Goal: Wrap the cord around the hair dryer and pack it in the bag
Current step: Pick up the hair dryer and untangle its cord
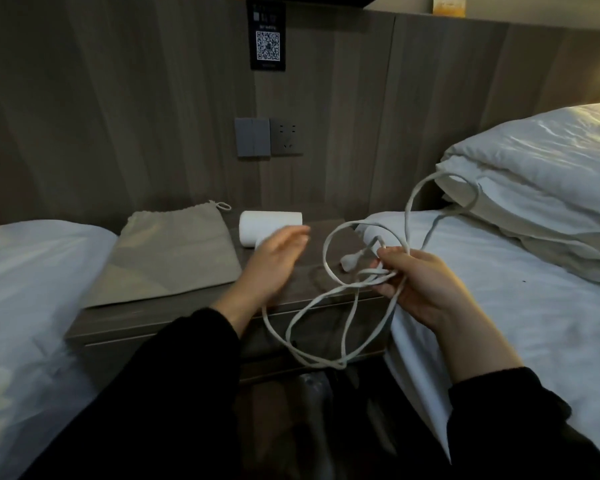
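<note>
Right hand [426, 282] grips bunched cord [408, 223] at 3 o'clock of hair dryer [271, 225], bag [174, 251] at its 9, left hand [274, 261] open, blurry, probably reaching for dryer; dangling loops could knot or snag nightstand [153, 311] edge.

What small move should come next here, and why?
Probably the left hand should close on the hair dryer: it hovers open right by it, while the right hand grips the gathered cord, none yet wrapped.
</note>
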